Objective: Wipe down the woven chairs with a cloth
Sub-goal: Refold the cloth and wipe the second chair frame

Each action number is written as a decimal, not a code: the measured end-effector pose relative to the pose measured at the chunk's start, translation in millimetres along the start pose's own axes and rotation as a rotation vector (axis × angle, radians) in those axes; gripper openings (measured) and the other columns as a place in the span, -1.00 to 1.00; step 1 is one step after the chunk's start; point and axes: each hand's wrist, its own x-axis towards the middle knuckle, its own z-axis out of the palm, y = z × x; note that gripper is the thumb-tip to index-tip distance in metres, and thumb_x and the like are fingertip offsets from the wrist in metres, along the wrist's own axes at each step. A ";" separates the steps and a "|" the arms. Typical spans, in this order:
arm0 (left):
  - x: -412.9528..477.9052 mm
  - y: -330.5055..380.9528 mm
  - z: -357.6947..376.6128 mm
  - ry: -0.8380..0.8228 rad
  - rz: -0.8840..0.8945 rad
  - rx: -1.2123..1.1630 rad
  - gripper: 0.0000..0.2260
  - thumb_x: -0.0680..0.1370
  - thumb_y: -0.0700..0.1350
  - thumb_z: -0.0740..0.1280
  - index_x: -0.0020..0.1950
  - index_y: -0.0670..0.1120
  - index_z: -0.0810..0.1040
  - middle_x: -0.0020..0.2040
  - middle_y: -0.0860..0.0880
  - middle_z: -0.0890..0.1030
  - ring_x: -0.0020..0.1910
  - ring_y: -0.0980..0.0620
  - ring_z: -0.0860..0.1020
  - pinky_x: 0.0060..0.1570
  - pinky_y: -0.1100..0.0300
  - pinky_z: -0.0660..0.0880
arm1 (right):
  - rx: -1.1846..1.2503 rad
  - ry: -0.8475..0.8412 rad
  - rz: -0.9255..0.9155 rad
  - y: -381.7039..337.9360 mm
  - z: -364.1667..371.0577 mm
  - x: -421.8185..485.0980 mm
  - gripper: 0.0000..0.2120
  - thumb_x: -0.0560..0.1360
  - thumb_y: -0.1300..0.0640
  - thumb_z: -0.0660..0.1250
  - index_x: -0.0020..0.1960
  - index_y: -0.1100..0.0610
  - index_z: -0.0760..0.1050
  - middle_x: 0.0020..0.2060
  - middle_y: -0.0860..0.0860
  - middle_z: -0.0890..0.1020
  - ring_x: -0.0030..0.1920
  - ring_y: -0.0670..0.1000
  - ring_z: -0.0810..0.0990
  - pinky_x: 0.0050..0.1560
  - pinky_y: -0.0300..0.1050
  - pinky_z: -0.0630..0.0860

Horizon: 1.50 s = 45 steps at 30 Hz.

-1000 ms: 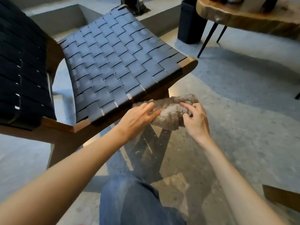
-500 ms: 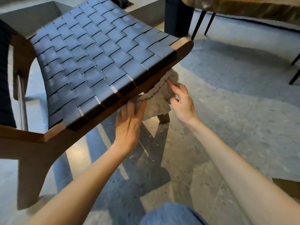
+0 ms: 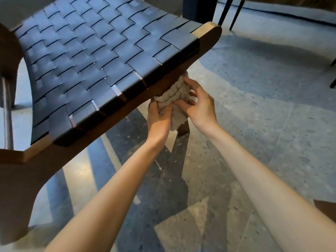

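Your left hand (image 3: 157, 121) cups the cloth (image 3: 173, 94) from below, its fingers curled up into the folds. Your right hand (image 3: 200, 106) closes on the same bundle from the other side, thumb and fingers pinching its front. Neither hand lies flat; both are gripping. Holding the cloth from two sides looks like a way to bunch it into a firm pad that can be pushed into a tight spot rather than dragged loose.

The cloth sits directly under the chair's front rail (image 3: 208, 34) and touches the rail's underside where the front leg (image 3: 183, 128) comes down. The leg shows just below the bundle, between your wrists. My reading is that you are working on that joint and the rail's lower edge, which an open palm would not reach well.

Above the rail spreads the woven seat (image 3: 94, 57), its dark straps wrapping over the rail's edge. Whether the seat has had its wipe cannot be told from here. Beneath the rail lies the speckled floor (image 3: 263, 124). Past the rail's far end, well apart from it, stand thin table legs (image 3: 236, 13) and a dark bin (image 3: 200, 8).
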 end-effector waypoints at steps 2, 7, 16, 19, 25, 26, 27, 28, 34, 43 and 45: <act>8.6 -7.2 3.8 0.057 0.018 0.046 -0.60 0.63 -0.04 0.20 0.45 -0.04 0.25 0.37 -0.01 0.41 0.33 0.00 0.41 0.32 0.13 0.40 | 0.006 0.025 0.014 7.9 3.7 2.7 -0.50 0.51 0.17 0.40 0.41 0.00 0.38 0.28 -0.04 0.52 0.20 -0.19 0.45 0.10 -0.44 0.46; 21.0 -34.8 11.3 0.108 0.112 0.117 -0.61 0.62 -0.08 0.23 0.44 -0.11 0.31 0.34 -0.02 0.45 0.28 0.03 0.43 0.25 0.29 0.39 | 0.049 0.015 0.015 41.0 9.1 3.7 -0.52 0.52 0.22 0.38 0.41 0.10 0.40 0.25 0.05 0.55 0.17 -0.11 0.50 0.09 -0.39 0.50; 30.0 -98.5 41.0 0.085 0.159 0.022 -0.68 0.61 -0.23 0.22 0.34 -0.02 0.30 0.19 0.07 0.45 0.11 0.19 0.47 0.13 0.47 0.42 | 0.055 -0.182 0.196 112.0 17.5 2.2 -0.40 0.54 0.42 0.20 0.50 0.02 0.27 0.42 -0.07 0.38 0.35 -0.10 0.39 0.26 -0.20 0.46; 33.3 -117.2 49.6 0.063 0.066 0.131 -0.67 0.59 -0.24 0.26 0.35 -0.19 0.37 0.19 -0.06 0.50 0.11 0.11 0.47 0.13 0.53 0.39 | 0.025 -0.193 0.293 129.3 23.9 -2.2 -0.39 0.55 0.43 0.16 0.51 0.01 0.23 0.38 -0.09 0.40 0.30 -0.16 0.38 0.08 -0.52 0.42; 46.8 -121.0 50.3 -0.194 -0.280 0.295 -0.68 0.63 -0.16 0.20 0.39 -0.17 0.34 0.26 -0.14 0.51 0.27 -0.11 0.46 0.31 0.16 0.30 | -0.057 -0.274 0.440 151.7 34.4 -4.7 -0.37 0.57 0.44 0.13 0.54 -0.01 0.14 0.41 0.02 0.36 0.39 0.00 0.33 0.25 -0.23 0.33; 48.4 -119.6 48.9 -0.229 -0.314 0.300 -0.67 0.63 -0.17 0.21 0.39 -0.16 0.34 0.27 -0.14 0.51 0.28 -0.11 0.45 0.32 0.12 0.30 | -0.062 -0.279 0.451 152.5 35.7 -5.1 -0.38 0.57 0.43 0.14 0.53 0.00 0.14 0.39 0.05 0.38 0.39 0.03 0.35 0.25 -0.19 0.37; 49.7 -118.6 47.5 -0.257 -0.337 0.304 -0.66 0.62 -0.16 0.22 0.40 -0.14 0.34 0.28 -0.13 0.50 0.29 -0.11 0.44 0.34 0.10 0.30 | -0.067 -0.272 0.458 153.4 36.6 -6.1 -0.39 0.57 0.42 0.14 0.52 0.01 0.14 0.36 0.06 0.41 0.37 0.05 0.38 0.23 -0.18 0.40; 50.6 -118.1 46.3 -0.272 -0.355 0.303 -0.64 0.61 -0.15 0.24 0.40 -0.13 0.34 0.30 -0.13 0.50 0.30 -0.10 0.44 0.35 0.07 0.30 | -0.068 -0.260 0.460 152.6 37.2 -7.6 -0.40 0.56 0.42 0.14 0.51 0.02 0.15 0.34 0.06 0.43 0.34 0.03 0.40 0.20 -0.20 0.41; 39.3 -105.5 40.2 -0.095 -0.292 0.242 -0.65 0.57 -0.13 0.31 0.33 -0.19 0.44 0.23 -0.16 0.54 0.23 -0.12 0.49 0.17 0.20 0.42 | -0.077 -0.130 0.335 130.1 30.6 -9.4 -0.39 0.53 0.44 0.12 0.49 -0.02 0.26 0.16 -0.16 0.46 0.17 -0.16 0.44 0.06 -0.39 0.41; 13.6 -29.9 23.8 0.343 0.033 -0.017 -0.84 0.50 -0.21 0.39 0.08 -0.13 0.60 -0.15 0.11 0.59 -0.21 0.26 0.51 -0.09 0.34 0.49 | 0.057 0.100 0.037 49.2 19.8 -3.9 -0.55 0.54 0.23 0.30 0.41 0.04 0.42 0.24 -0.07 0.56 0.22 -0.12 0.54 0.17 -0.13 0.56; 12.3 -15.5 14.4 0.357 0.050 -0.053 -0.89 0.49 -0.15 0.41 -0.01 -0.03 0.59 -0.15 0.16 0.59 -0.16 0.27 0.54 -0.02 0.30 0.51 | 0.123 0.137 0.082 27.1 17.5 -3.7 -0.57 0.55 0.26 0.32 0.40 0.07 0.42 0.25 -0.03 0.56 0.21 -0.10 0.55 0.16 -0.22 0.55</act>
